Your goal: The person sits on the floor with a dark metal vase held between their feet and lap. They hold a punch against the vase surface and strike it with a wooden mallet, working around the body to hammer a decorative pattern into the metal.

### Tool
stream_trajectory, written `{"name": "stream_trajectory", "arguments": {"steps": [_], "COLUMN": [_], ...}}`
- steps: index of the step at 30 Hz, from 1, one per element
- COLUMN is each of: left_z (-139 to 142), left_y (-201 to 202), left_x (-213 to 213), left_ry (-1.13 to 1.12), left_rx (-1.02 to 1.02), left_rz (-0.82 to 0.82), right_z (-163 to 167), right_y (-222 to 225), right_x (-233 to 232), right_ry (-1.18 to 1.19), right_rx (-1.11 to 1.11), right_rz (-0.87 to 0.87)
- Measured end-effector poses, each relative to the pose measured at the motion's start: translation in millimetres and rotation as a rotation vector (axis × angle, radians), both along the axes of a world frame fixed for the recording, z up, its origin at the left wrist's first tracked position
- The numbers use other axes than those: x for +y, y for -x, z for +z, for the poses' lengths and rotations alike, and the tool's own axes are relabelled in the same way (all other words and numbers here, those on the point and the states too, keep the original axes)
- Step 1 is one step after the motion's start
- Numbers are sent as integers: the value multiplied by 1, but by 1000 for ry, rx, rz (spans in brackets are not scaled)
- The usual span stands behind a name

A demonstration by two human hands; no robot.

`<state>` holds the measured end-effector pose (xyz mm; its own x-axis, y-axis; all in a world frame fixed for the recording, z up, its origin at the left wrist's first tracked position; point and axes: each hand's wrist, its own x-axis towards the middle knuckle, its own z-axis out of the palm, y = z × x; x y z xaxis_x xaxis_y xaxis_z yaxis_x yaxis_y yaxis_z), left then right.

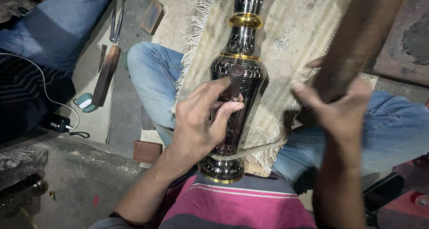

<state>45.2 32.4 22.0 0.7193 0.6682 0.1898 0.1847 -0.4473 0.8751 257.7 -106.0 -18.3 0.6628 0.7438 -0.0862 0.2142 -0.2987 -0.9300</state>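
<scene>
Fingers: on my left hand (199,121) they curl narrowly around a short dark punch tool (235,83), thumb and forefinger pinching its shaft. On my right hand (335,106) they wrap a long brown wooden stick (353,41); the thumb sticks out to the left, blurred.

Vase: I count one, a dark engraved metal vase (239,68) with two gold bands on the neck and one at the foot. It lies lengthwise along the middle of the cloth, its foot near the bottom edge against my striped shirt (241,202), its neck running off the top edge of the view.

Punch tip: it rests against the wide shoulder of the vase.

Cloth: one fringed beige cloth (295,27) is spread over my lap, under the vase, its fringe hanging along the left edge.

Knees: two, in blue jeans (154,74), one on each side of the cloth.

Floor, left of the cloth: I see one pair of metal tongs (117,19) near the top, one small wooden block (153,16) beside them, one long flat dark wooden bar (106,74), one small teal and white case (83,102) just beside that bar, and one white cable (44,90) leading to a black charger (60,121).

Lower left corner of the view: one dark metal cylinder (22,191) lies on the concrete.

Another person: one, in blue trousers (62,23), sits at the top left, well apart from my hands.
</scene>
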Motion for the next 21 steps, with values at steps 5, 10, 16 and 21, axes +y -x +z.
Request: {"name": "stream_trajectory", "arguments": {"steps": [5, 10, 16, 21], "left_z": [-2, -3, 1, 5], "left_y": [0, -1, 3, 0], "left_x": [0, -2, -1, 6], "left_ry": [23, -18, -164, -128], "left_rx": [14, 36, 88, 63], "left_rz": [8, 30, -37, -118], "right_z": [46, 59, 14, -71], "right_y": [-28, -62, -129, -154], "right_x": [-3, -1, -31, -69], "right_ry": [-41, 243, 431, 445], "right_rx": [-300, -463, -437, 305], "right_rz": [206, 368, 696, 335]}}
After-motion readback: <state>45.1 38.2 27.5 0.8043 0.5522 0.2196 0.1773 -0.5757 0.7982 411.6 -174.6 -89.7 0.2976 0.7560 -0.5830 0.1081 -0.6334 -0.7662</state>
